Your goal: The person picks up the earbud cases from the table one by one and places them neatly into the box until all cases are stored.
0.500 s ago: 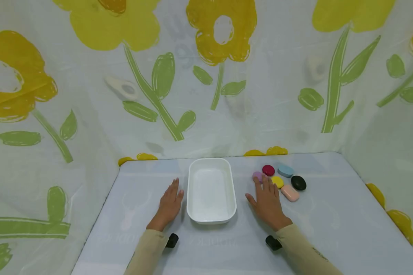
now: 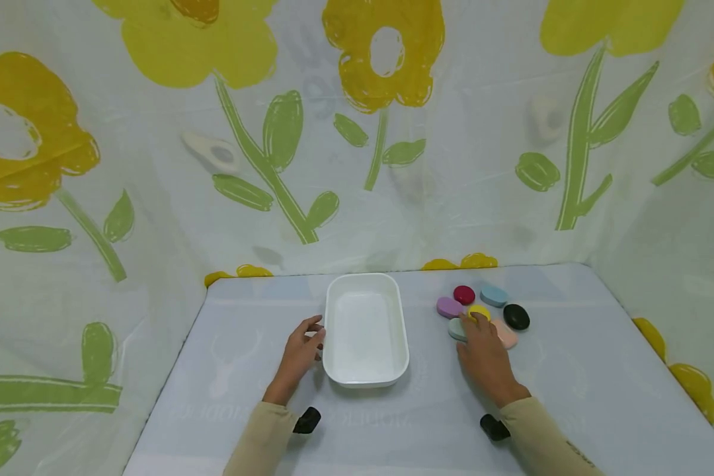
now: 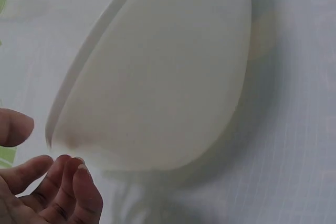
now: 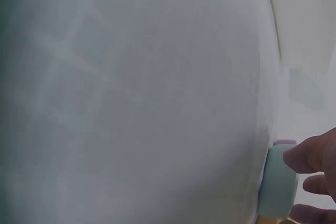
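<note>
My right hand covers part of the pink pebble and the near edge of the yellow one, so their full shapes stay hidden. My fingers curl round the pale green pebble (the right wrist view shows thumb and fingertips pinching it), just right of the white tray. My left hand, fingers loosely curled and holding nothing, sits beside the tray's left wall; I cannot tell whether it touches.

text: faint mirrored print on table near both wrists | unreadable | labels elsewhere: none legible
</note>
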Available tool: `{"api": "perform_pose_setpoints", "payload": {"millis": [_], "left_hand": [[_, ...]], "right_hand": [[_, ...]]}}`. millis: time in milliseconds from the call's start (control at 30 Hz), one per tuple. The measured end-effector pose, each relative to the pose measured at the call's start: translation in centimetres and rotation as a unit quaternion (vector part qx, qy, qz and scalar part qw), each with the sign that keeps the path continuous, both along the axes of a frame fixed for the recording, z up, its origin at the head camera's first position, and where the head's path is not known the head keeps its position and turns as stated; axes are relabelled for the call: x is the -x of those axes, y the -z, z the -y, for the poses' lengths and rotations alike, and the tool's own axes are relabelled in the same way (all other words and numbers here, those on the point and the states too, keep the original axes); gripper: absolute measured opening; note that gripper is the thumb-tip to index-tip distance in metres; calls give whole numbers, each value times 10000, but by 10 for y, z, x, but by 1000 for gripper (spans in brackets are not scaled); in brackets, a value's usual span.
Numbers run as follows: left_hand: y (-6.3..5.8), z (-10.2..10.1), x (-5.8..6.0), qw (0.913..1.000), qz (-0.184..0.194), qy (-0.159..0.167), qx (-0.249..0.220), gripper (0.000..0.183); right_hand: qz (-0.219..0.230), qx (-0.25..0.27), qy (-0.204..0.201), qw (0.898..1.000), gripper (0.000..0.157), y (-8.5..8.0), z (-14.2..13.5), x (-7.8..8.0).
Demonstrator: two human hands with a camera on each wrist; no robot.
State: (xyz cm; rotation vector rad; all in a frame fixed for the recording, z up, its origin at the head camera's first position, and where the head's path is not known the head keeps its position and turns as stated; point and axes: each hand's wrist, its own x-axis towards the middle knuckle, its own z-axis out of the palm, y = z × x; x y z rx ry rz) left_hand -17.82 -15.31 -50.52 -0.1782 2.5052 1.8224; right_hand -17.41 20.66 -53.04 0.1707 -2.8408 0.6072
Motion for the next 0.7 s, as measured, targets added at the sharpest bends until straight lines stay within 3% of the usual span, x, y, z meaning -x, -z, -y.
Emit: {"api": "perform_pose_setpoints", "payload": {"millis": [233, 700], "left_hand": [[1, -7, 0, 9995, 164, -193, -191, 38], [2, -4, 1, 9955, 525, -168, -765, 37]], "right_hand": [[15, 129, -107, 9999, 57, 0, -3, -1], [288, 378, -292, 9984, 45, -5, -8, 4]]}}
